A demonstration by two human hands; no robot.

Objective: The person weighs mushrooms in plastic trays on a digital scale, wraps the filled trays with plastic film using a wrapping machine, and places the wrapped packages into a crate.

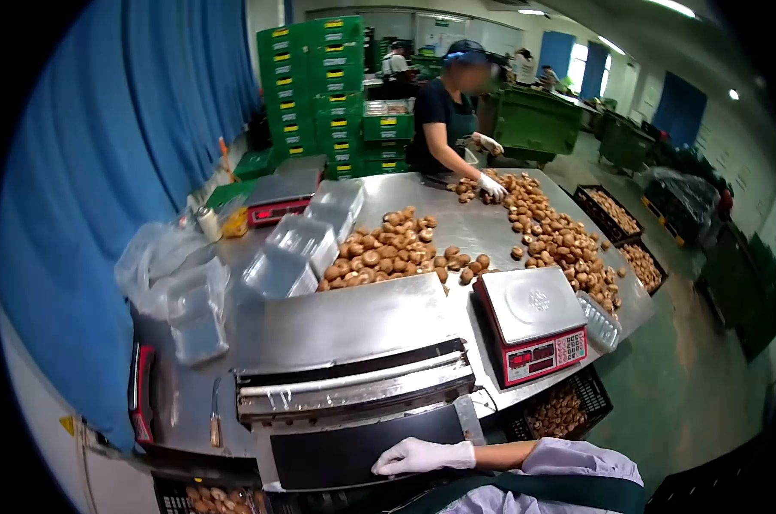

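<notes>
White-gloved right hand (422, 457) is reaching over the black plate (319, 454) of the metal machine (349, 317) at the table's (469, 224) near edge — can't tell whether its bent fingers are gripping anything — while mushrooms (568, 248) are lying along the right edge, red scale (535, 307) sitting near the near right corner.

the steel table (482, 230) bears piled brown mushrooms (383, 254), clear plastic trays (300, 244), red-trimmed scales (533, 304), a knife (215, 428) and a metal machine (345, 317).

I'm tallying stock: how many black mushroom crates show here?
4: a farther crate and a nearer crate right of the table, a third crate below its near right edge, a fourth crate at bottom left; others may be hidden.
</notes>
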